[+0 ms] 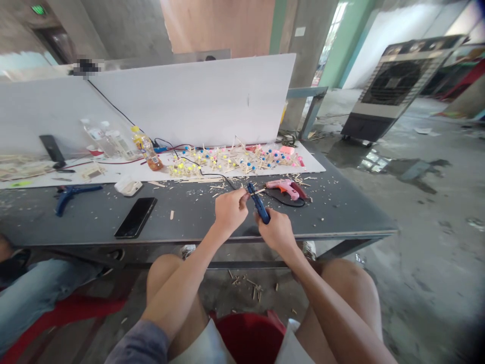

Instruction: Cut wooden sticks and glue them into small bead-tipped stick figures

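My right hand (278, 230) is wrapped round a pair of blue cutters (260, 206), with its jaws pointing up and away from me. Pinched in my left hand (232, 207) is a thin flat wooden stick (259, 191), which lies across the jaws; whether they touch it is too small to tell. Just beyond the jaws, a pink glue gun (282, 186) rests on the grey table (212, 217).
Small stick models with coloured balls (235, 159) cover a white board against the upright panel (189, 106). A bottle (147, 149), a phone (136, 217) and a blue pistol-shaped tool (70, 194) stand or lie leftward. A person's leg (41, 288) shows at left.
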Action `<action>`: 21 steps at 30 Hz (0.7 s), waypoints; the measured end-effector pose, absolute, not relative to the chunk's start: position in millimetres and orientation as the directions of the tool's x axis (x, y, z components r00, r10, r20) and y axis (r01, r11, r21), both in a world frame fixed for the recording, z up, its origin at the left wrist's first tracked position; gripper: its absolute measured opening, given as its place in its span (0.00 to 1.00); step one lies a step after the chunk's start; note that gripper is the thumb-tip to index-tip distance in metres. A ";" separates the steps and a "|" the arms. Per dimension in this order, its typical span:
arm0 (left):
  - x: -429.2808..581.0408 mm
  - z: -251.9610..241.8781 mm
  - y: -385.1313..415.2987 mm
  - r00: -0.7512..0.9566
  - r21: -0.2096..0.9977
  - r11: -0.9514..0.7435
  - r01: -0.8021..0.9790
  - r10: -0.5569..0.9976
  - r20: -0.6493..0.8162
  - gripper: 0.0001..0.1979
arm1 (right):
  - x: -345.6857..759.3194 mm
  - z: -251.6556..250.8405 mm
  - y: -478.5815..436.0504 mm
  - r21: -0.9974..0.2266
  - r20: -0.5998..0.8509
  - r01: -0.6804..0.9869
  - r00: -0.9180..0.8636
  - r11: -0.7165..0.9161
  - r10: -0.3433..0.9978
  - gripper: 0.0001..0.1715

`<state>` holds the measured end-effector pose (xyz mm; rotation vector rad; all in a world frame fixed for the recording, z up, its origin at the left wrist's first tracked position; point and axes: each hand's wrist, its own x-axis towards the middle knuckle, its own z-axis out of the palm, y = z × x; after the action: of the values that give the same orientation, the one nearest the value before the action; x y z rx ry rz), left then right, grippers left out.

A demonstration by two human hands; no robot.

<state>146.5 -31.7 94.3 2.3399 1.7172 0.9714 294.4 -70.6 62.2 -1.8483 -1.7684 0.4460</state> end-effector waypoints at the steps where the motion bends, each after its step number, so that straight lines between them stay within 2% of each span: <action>1: 146.2 94.6 -31.8 0.162 0.424 -0.358 0.832 0.888 0.431 0.13 | 293.4 62.6 -70.7 -0.581 0.122 0.814 0.086 0.001 0.989 0.16; 7: 143.2 95.3 -31.6 0.122 0.506 -0.326 0.799 0.911 0.394 0.13 | 289.1 64.4 -70.8 -0.530 0.090 0.847 0.095 -0.033 0.991 0.17; 16: 138.5 97.2 -25.3 0.131 0.766 -0.243 0.595 0.970 0.206 0.13 | 290.4 61.7 -71.3 -0.476 0.096 0.879 0.094 -0.037 0.991 0.16; 21: 132.6 98.7 -24.2 0.128 0.805 -0.201 0.558 0.979 0.156 0.14 | 286.4 61.8 -72.3 -0.461 0.106 0.887 0.080 -0.022 0.991 0.16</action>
<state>132.6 -24.2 98.7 1.8318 1.4812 0.9411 286.4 -72.3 61.8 -1.9575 -1.8545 0.3439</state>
